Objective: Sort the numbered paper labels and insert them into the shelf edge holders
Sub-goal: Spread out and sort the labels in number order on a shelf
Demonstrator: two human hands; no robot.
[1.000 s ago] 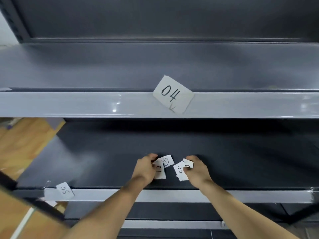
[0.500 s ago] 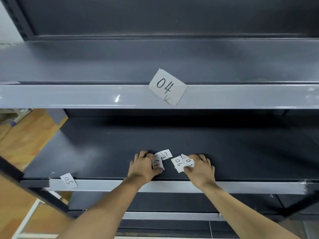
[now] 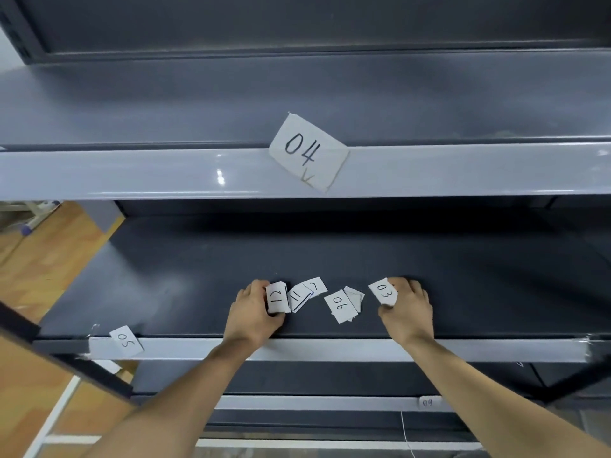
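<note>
On the dark middle shelf (image 3: 198, 285) lie several white paper labels. My left hand (image 3: 253, 314) pinches the label marked 12 (image 3: 277, 297). Beside it lie the label 11 (image 3: 297, 297) and a label marked 7 (image 3: 315, 285). The label 06 (image 3: 340, 305) lies in the middle, partly over another slip (image 3: 355, 296). My right hand (image 3: 408, 309) pinches the label 03 (image 3: 385, 291). A large label 04 (image 3: 307, 153) sits tilted on the upper shelf edge holder (image 3: 132, 175). Label 05 (image 3: 125, 340) sits at the left of the middle shelf edge holder (image 3: 330, 349).
A small label 09 (image 3: 427, 402) is on the lower shelf edge (image 3: 297, 403). The wooden floor (image 3: 39, 259) shows at the left past the shelf's dark upright (image 3: 66, 361). The upper shelf (image 3: 231, 104) carries only the 04 label at its front.
My hands have spread apart along the shelf. The right hand has drawn label 03 away to the right of 06; the left hand has pulled label 12 to the left of 11.
</note>
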